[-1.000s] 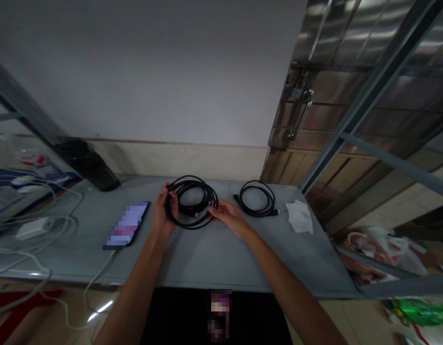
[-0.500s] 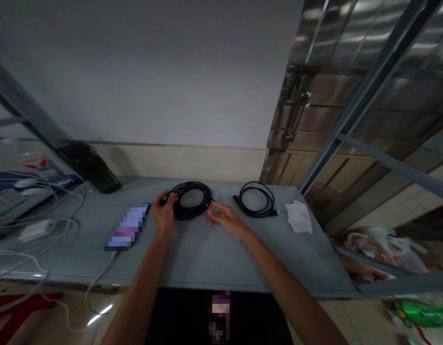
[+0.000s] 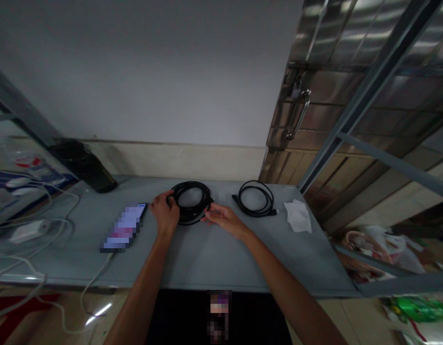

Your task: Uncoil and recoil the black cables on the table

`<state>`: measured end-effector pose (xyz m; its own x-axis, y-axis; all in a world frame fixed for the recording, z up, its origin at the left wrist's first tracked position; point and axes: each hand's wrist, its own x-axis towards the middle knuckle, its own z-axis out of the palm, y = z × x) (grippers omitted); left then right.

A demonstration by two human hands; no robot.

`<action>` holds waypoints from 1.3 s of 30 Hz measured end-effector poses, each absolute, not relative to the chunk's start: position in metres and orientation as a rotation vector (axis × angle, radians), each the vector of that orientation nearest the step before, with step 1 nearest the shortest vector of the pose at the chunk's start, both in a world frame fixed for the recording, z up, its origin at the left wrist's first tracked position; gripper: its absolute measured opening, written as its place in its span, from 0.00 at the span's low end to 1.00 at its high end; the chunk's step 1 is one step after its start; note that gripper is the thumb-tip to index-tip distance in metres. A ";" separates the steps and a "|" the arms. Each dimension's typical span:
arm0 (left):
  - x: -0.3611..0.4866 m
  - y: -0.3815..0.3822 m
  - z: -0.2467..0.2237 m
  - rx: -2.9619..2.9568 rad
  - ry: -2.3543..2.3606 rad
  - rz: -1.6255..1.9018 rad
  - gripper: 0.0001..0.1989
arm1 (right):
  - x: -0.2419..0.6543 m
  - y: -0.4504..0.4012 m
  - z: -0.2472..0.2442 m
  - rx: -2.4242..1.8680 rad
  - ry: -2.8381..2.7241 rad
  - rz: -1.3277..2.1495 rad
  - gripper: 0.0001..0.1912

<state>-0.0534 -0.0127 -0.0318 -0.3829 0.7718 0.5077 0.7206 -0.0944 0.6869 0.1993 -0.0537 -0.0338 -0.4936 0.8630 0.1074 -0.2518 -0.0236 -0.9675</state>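
Left hand (image 3: 165, 213) half-curled on near-left rim of large black cable coil (image 3: 207, 194) | right hand (image 3: 224, 219) loosely pinched at coil's right edge, grip unclear | coil between hands on surface (image 3: 221, 261) | likely light, springy, may uncoil; pinch all loops together, both sides

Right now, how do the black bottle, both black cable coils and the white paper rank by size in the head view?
Largest: black bottle
Next: left cable coil, partly covered
Then: right cable coil
Smallest: white paper
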 end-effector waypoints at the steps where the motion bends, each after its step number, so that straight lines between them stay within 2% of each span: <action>1: -0.053 -0.012 -0.032 1.730 2.080 1.514 0.15 | 0.199 -0.053 -0.035 -0.688 -1.390 1.647 0.33; 5: -0.053 -0.013 -0.033 1.761 2.055 1.528 0.19 | 0.196 -0.050 -0.043 -0.701 -1.332 1.613 0.35; 12: -0.051 -0.017 -0.030 1.829 2.022 1.521 0.20 | 0.196 -0.047 -0.053 -0.832 -1.217 1.612 0.53; 16: -0.049 -0.021 -0.026 1.865 2.066 1.501 0.22 | 0.199 -0.048 -0.051 -0.844 -1.231 1.595 0.55; 19: -0.044 -0.026 -0.020 1.970 1.984 1.567 0.20 | 0.200 -0.048 -0.050 -0.864 -1.263 1.588 0.53; 23: -0.030 -0.031 -0.014 2.147 1.715 1.643 0.09 | 0.199 -0.047 -0.049 -0.861 -1.268 1.559 0.51; 26: -0.017 -0.033 -0.018 2.298 1.486 1.500 0.08 | 0.196 -0.046 -0.050 -0.845 -1.243 1.524 0.50; 29: -0.010 -0.034 -0.026 2.440 1.340 1.304 0.09 | 0.195 -0.045 -0.050 -0.820 -1.252 1.428 0.44; 32: -0.011 -0.034 -0.031 2.549 1.288 1.168 0.14 | 0.199 -0.046 -0.047 -0.814 -1.322 1.195 0.33; 35: -0.013 -0.034 -0.033 2.606 1.292 1.096 0.16 | 0.212 -0.044 -0.039 -0.856 -1.467 0.810 0.22; 39: -0.014 -0.033 -0.036 2.618 1.324 1.091 0.13 | 0.249 -0.035 -0.026 -1.004 -1.700 0.370 0.18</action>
